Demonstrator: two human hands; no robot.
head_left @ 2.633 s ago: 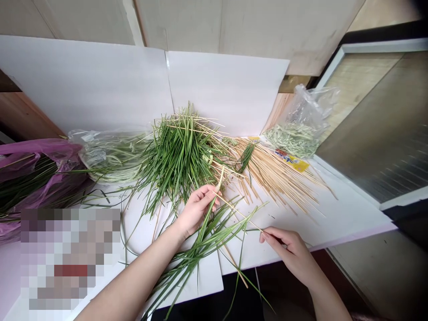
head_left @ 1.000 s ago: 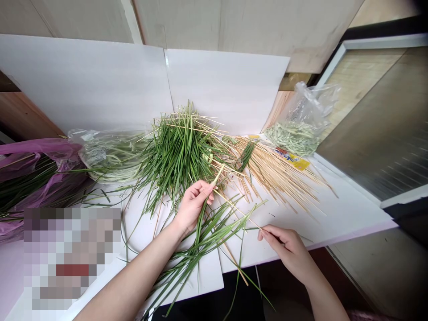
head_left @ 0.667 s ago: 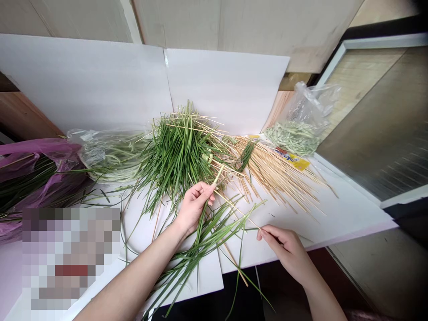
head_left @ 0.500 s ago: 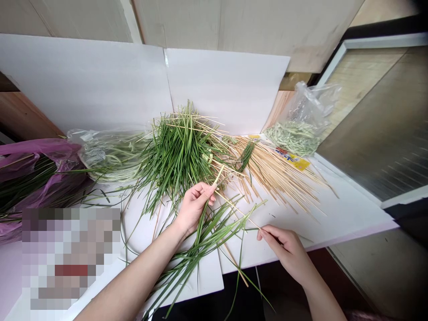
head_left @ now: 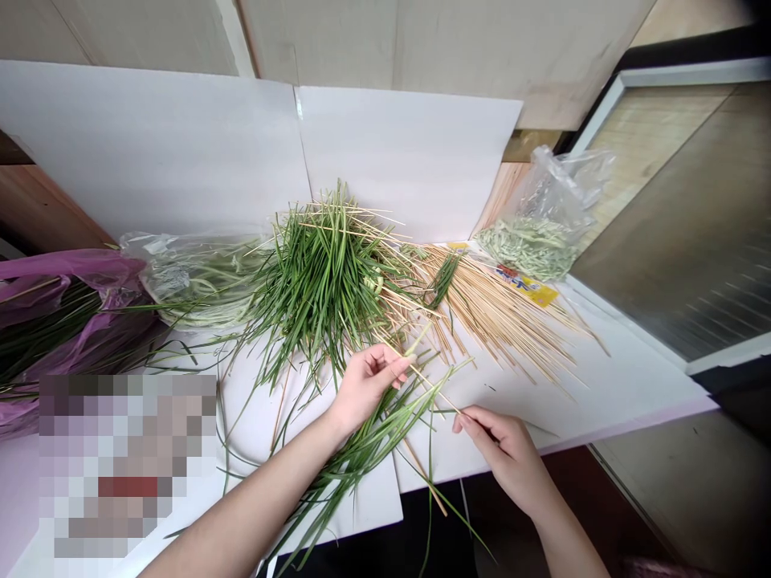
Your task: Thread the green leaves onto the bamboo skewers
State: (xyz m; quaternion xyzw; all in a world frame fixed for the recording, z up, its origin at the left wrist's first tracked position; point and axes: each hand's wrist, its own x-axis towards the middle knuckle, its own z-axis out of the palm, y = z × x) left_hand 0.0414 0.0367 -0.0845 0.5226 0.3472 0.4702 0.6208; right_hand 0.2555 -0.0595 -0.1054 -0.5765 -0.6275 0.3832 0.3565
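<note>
My left hand (head_left: 372, 384) is closed in a pinch on a green chive (head_left: 415, 341), its pale end standing out above the thumb. A thin bamboo skewer (head_left: 434, 387) runs through or against this pinch; which of the two I cannot tell. Its lower end is gripped between the thumb and fingers of my right hand (head_left: 497, 445). Under both hands lie loose long chives (head_left: 361, 457), draped over the table's front edge. Just behind my left hand rises a big heap of chives (head_left: 328, 273) with skewers stuck through it.
Many loose bamboo skewers (head_left: 499, 309) fan out to the right of the heap. A clear bag (head_left: 548, 217) of pale green strands stands at the back right, another clear bag (head_left: 198, 273) at the left. A purple bag (head_left: 114, 277) of greens lies far left on the white table (head_left: 626, 393).
My left hand has moved down and to the right with the chive. My right hand has shifted slightly left, and the skewer's far end now reaches past the left hand's fingers.
</note>
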